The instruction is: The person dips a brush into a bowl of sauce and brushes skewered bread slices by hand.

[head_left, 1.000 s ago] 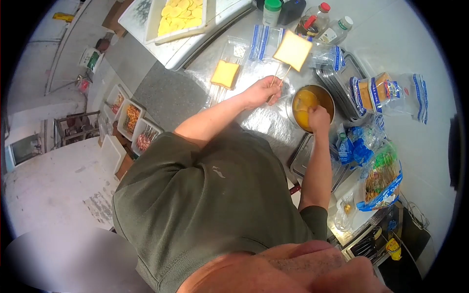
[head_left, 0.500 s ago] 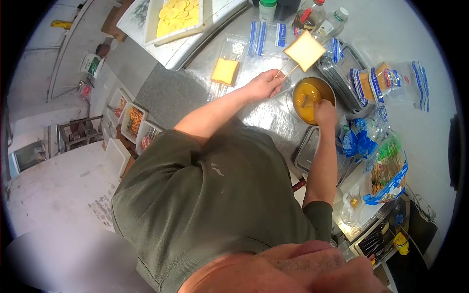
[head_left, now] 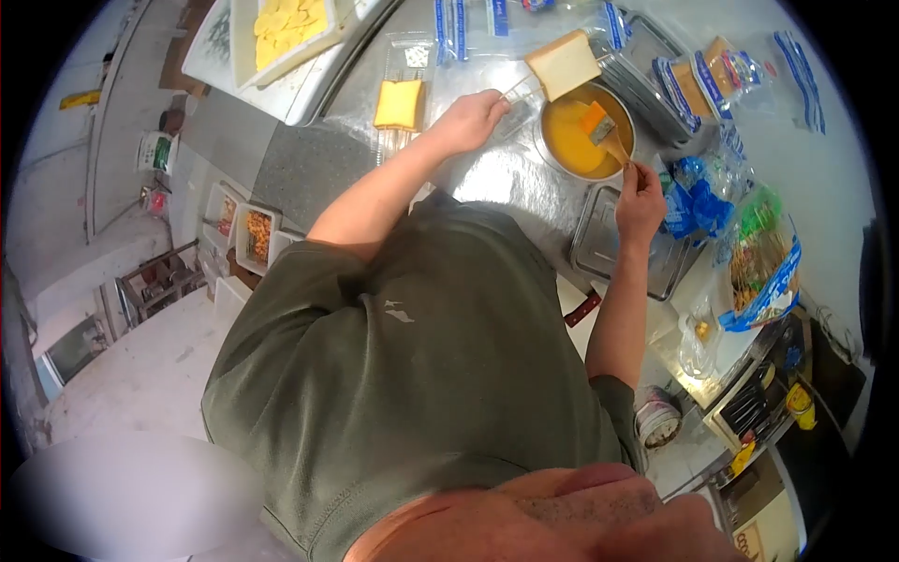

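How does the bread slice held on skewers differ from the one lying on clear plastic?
Colour: the held slice shows a pale, creamy face; the lying slice is yellow on top.
Pose: the held slice is raised and tilted on skewers in the left hand; the lying slice rests on clear plastic.
Both are roughly square.

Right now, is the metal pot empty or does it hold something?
Not empty: yellow liquid spreads across the inside of the metal pot, behind the brush in this view. Its depth cannot be told.
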A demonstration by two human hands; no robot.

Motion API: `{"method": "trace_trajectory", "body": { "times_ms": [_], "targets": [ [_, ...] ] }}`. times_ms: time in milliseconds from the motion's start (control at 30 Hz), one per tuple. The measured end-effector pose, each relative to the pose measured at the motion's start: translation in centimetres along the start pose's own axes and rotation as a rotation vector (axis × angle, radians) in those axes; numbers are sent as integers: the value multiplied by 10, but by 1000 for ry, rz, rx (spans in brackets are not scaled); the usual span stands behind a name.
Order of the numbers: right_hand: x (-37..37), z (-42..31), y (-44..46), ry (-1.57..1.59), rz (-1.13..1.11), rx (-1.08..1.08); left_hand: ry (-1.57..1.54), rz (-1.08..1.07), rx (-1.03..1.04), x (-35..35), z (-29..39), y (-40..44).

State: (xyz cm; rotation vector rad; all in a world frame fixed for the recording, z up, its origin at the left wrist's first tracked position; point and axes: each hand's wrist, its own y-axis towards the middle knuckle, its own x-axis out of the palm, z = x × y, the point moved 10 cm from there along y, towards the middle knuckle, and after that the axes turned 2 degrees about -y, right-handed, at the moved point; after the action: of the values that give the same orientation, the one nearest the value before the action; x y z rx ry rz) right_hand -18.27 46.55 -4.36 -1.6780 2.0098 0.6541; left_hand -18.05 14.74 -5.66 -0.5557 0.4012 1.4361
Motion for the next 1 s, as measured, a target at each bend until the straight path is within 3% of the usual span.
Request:
{"method": "trace_trajectory", "body": {
  "times_ms": [267,500,600,700,800,900,1000],
  "targets": [
    [-47,-65,-22,-361,289,-370,140,-138,14,23,11,-9],
    [7,-94,-48,-542,72,-646,145,-184,98,36,12,6],
    [-2,-92,-46,-575,35,-622,186,-142,102,22,3,14],
    [-1,-66,-19,-442,-28,-413,169,-142,77,10,-7,20],
    [52,-21,18,-723,-357,-198,186,-132,70,1,2,21],
    [103,-12,27,-777,-598,-204,198,-121,101,1,5,24],
    [117,-24,27,-557,-669,-173,217,-155,75,4,5,29]
  ]
}}
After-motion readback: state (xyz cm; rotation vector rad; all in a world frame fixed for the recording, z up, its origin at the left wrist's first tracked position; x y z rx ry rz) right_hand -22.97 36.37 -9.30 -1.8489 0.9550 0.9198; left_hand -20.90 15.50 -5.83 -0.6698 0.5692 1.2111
